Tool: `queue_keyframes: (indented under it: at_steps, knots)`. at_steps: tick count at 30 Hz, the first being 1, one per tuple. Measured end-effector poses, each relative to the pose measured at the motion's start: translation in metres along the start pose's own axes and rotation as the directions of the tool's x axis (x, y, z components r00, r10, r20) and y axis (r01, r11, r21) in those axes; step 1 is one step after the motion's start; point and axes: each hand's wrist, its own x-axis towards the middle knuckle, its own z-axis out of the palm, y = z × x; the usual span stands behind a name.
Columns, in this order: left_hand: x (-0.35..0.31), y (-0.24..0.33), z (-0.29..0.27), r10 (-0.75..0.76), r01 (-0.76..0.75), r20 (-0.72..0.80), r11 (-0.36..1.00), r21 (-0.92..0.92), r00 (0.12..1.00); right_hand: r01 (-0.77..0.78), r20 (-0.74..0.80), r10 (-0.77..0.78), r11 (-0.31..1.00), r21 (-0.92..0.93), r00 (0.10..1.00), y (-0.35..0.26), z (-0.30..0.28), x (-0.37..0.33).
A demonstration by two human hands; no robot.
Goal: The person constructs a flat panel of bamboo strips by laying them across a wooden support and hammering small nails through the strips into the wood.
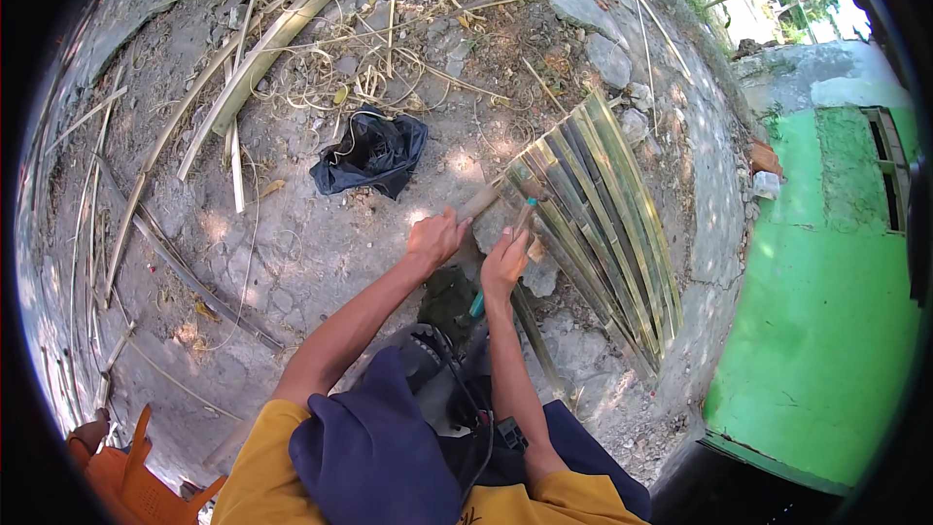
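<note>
My left hand (437, 236) is closed around a short pale wooden piece (479, 201), whose far end reaches the top left corner of a panel of split bamboo slats (593, 219). Close by on the right, my right hand (504, 261) grips a slim tool with a teal handle (477, 304); a teal tip (532, 201) shows beyond the fingers. The fingers hide what kind of tool it is. The slats lie side by side, fanning out to the right, green-yellow and dark brown. A darker strip (535, 335) lies below the panel.
An opened black plastic bag (369, 153) sits on the ground ahead. Long bamboo strips (277, 44) and thin curled shavings (379, 68) lie scattered at the far left. A green wall (816, 321) stands on the right. Part of an orange chair (136, 481) shows at lower left.
</note>
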Motion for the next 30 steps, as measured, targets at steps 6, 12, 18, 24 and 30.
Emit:
queue_keyframes:
  at_steps: [6, 12, 18, 24, 30]
  knots:
    - [-0.001, 0.016, -0.021, -0.014, 0.015, 0.020, 0.999, -0.034, 1.000, 0.076, -0.203, -0.040, 0.982, 0.174, 0.978, -0.017, -0.008, -0.004]
    - [0.000, 0.019, -0.026, -0.022, 0.023, 0.044, 1.000, -0.005, 0.999, 0.003, 0.010, -0.004, 0.994, 0.107, 1.000, -0.021, -0.011, -0.006]
    - [-0.001, 0.023, -0.021, 0.007, -0.007, -0.013, 1.000, -0.029, 1.000, 0.050, -0.008, -0.050, 0.994, 0.092, 0.999, -0.012, -0.010, -0.001]
    - [-0.002, 0.021, -0.022, -0.027, 0.027, 0.013, 1.000, 0.001, 1.000, 0.034, -0.094, -0.016, 0.980, 0.194, 0.995, -0.037, -0.020, -0.004]
    - [-0.003, 0.020, -0.019, -0.005, 0.005, -0.013, 1.000, -0.009, 1.000, 0.016, -0.014, -0.016, 1.000, -0.012, 1.000, -0.013, -0.007, -0.002]
